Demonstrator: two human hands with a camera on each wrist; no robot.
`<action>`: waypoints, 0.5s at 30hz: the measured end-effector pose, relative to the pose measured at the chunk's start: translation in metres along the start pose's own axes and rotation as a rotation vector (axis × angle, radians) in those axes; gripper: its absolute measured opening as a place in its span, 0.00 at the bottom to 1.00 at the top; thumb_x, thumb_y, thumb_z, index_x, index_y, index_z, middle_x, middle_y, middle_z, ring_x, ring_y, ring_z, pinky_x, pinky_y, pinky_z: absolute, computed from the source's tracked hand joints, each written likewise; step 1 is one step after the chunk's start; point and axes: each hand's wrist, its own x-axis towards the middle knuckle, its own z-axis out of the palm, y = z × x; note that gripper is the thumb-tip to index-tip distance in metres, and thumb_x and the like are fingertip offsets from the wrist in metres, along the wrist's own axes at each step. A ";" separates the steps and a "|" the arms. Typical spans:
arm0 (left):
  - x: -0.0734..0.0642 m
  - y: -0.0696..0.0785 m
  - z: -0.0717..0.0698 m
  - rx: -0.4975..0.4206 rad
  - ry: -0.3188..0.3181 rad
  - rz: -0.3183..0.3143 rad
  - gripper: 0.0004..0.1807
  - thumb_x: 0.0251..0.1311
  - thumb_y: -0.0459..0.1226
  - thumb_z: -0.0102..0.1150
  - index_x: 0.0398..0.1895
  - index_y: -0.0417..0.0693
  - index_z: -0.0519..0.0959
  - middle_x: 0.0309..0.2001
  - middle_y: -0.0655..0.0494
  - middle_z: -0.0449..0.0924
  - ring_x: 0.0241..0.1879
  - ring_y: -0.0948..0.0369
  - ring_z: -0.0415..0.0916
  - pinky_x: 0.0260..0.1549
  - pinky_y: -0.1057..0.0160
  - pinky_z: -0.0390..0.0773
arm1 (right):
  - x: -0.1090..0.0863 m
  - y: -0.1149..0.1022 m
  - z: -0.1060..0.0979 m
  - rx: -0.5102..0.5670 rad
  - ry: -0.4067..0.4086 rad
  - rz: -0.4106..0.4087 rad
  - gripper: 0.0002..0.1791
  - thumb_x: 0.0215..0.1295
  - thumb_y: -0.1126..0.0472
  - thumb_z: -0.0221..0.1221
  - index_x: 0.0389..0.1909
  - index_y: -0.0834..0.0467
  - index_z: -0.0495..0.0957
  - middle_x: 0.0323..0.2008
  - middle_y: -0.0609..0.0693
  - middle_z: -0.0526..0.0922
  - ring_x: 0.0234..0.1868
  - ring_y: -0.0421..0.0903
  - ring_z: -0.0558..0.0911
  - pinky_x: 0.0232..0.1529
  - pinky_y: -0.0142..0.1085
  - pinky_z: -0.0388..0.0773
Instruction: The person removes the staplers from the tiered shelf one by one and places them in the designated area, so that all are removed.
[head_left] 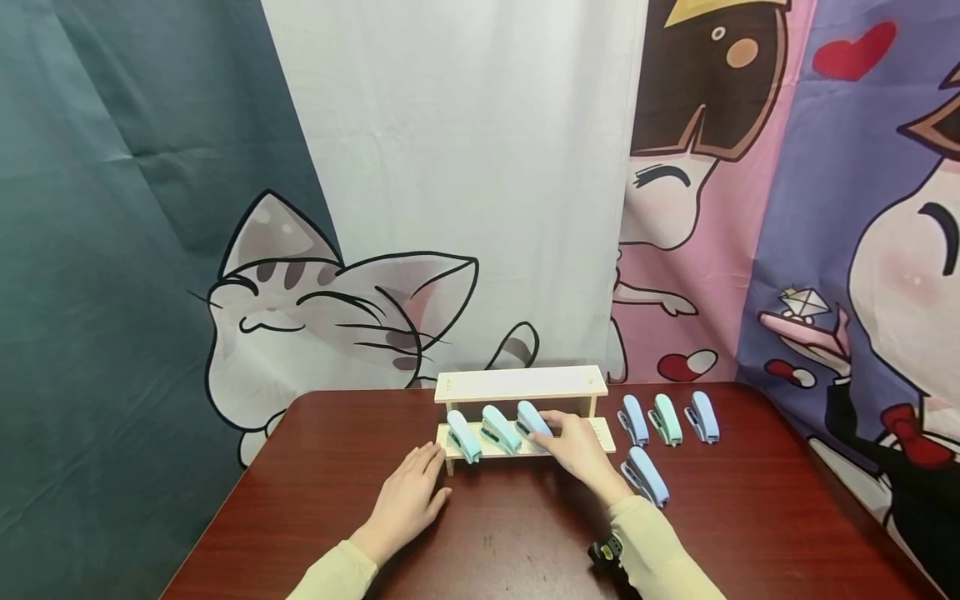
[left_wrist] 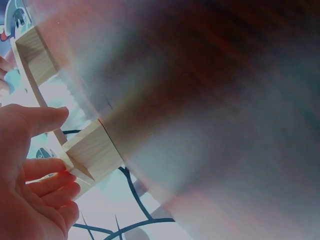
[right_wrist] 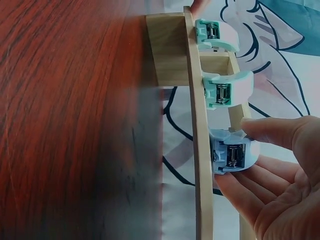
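Observation:
A small pale wooden two-tier rack [head_left: 521, 383] stands at the far side of the table. On its lower shelf sit two mint-green staplers, the left one [head_left: 464, 437] and the middle one [head_left: 501, 429]. To their right is a blue stapler [right_wrist: 234, 152], pinched between the thumb and fingers of my right hand [head_left: 576, 448]; its end meets the shelf board. My left hand [head_left: 408, 493] touches the rack's left end with its fingertips, the fingers extended and the thumb apart, as the left wrist view [left_wrist: 37, 172] shows too.
Right of the rack stand a blue stapler [head_left: 633, 420], a green stapler [head_left: 665, 420] and another blue stapler [head_left: 702, 417]. One more blue stapler [head_left: 645, 476] lies nearer, beside my right forearm. A printed curtain [head_left: 480, 183] hangs behind the dark red table [head_left: 300, 492].

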 end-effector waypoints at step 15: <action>-0.001 0.001 0.000 0.018 0.026 0.011 0.31 0.56 0.40 0.73 0.59 0.31 0.78 0.59 0.40 0.78 0.64 0.46 0.73 0.66 0.49 0.70 | -0.006 -0.009 -0.032 -0.015 0.028 -0.014 0.21 0.61 0.60 0.70 0.55 0.61 0.83 0.47 0.56 0.87 0.47 0.50 0.86 0.47 0.47 0.83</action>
